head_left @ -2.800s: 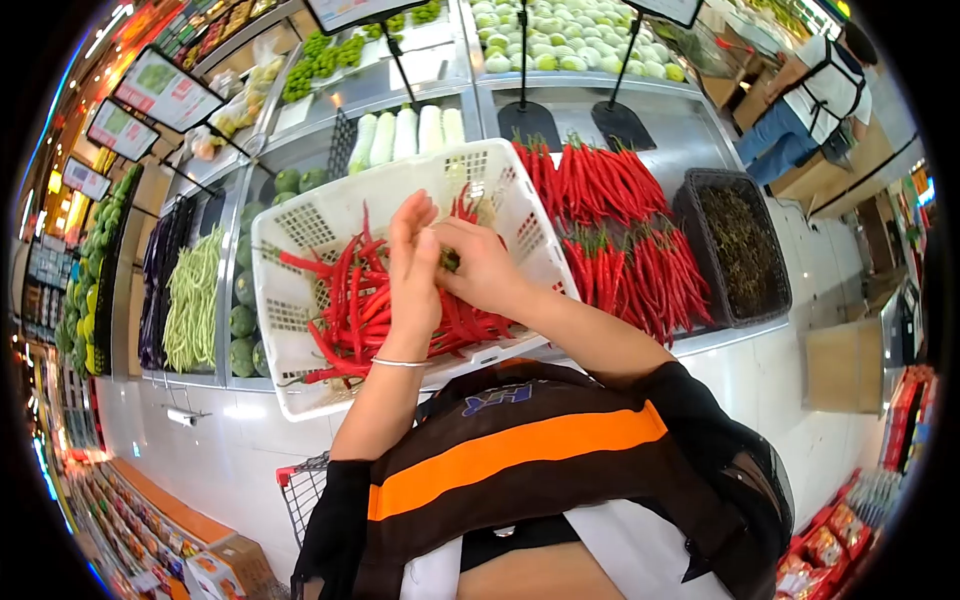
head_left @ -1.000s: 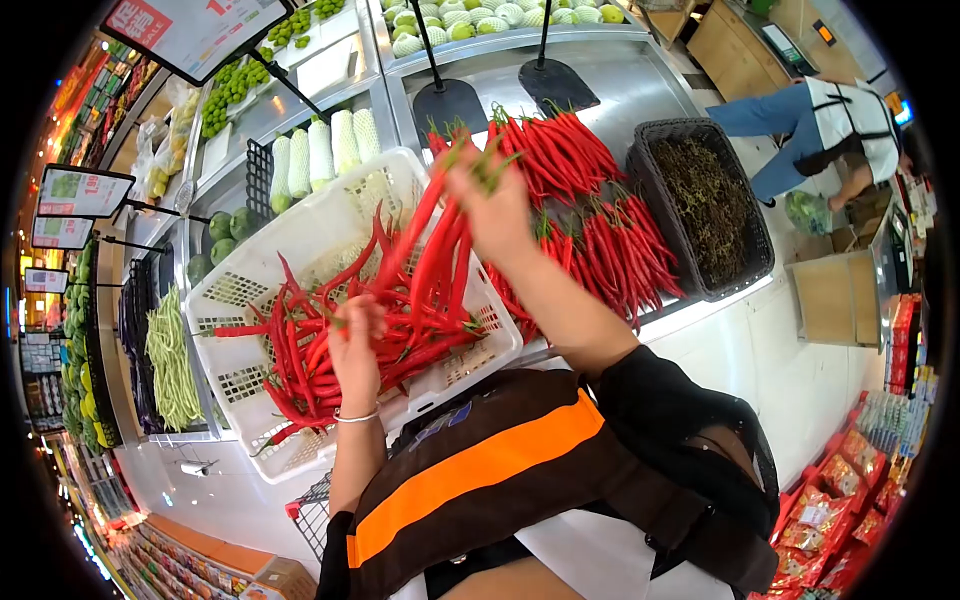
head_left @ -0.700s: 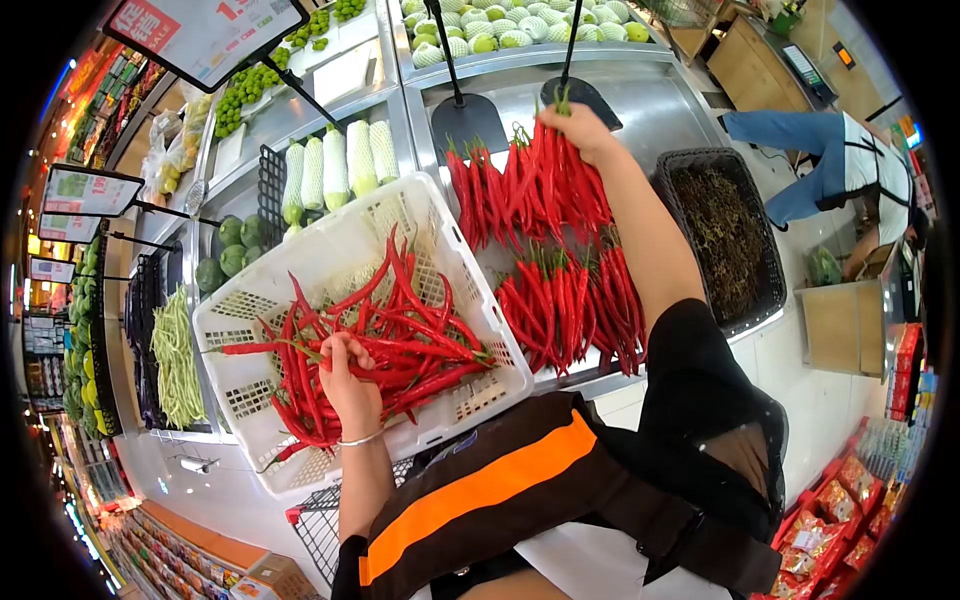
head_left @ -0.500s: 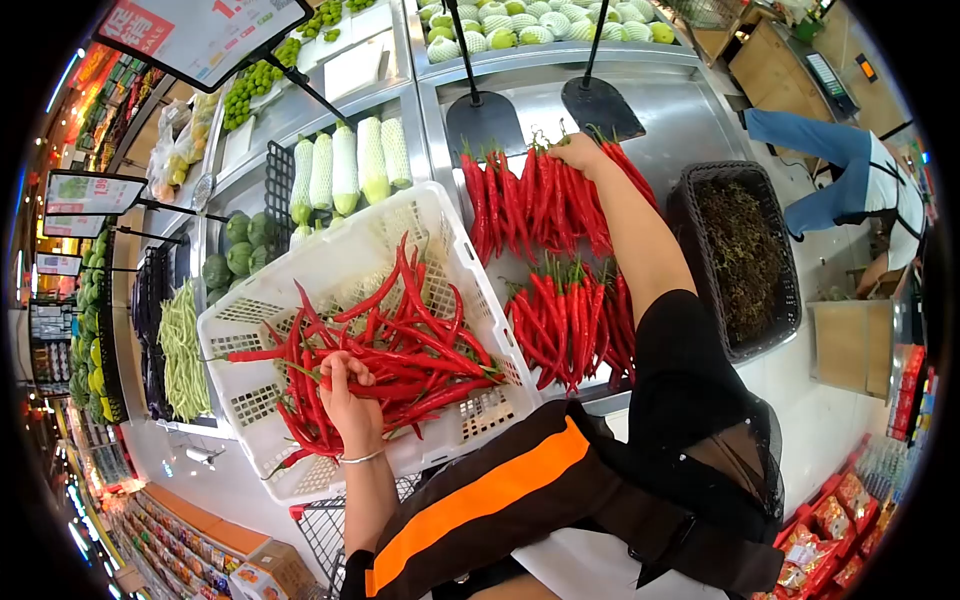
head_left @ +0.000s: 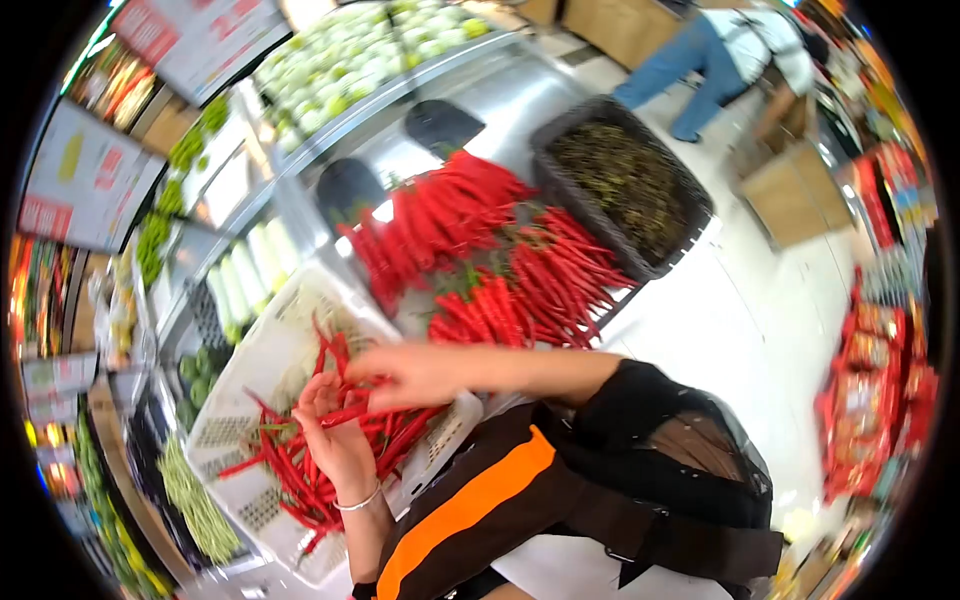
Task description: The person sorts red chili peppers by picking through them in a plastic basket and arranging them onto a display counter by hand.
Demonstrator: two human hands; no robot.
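Observation:
A white perforated plastic crate point(head_left: 225, 400) holds a loose heap of long red chili peppers point(head_left: 285, 465). Over the heap, my left hand point(head_left: 340, 450) has its fingers curled around a red chili pepper point(head_left: 350, 412). Close beside it, above the same crate, is my right hand point(head_left: 385, 375); motion smears its fingers, so its grip is unclear. On the metal display counter, rows of red chili peppers point(head_left: 435, 215) lie stacked with their green stems together. Another bunch of chili peppers point(head_left: 565, 275) lies nearer to me.
A dark basket point(head_left: 690, 215) of brownish dried produce stands at the counter's right end. Net-wrapped fruit point(head_left: 350, 65) fills the back. White-green gourds point(head_left: 245, 270) and green beans point(head_left: 195, 500) lie left. A person point(head_left: 735, 60) bends over near a cardboard box point(head_left: 797, 193).
My right hand has moved from the chili rows on the counter to beside my left hand over the crate. The view has turned, and the counter rows look rearranged.

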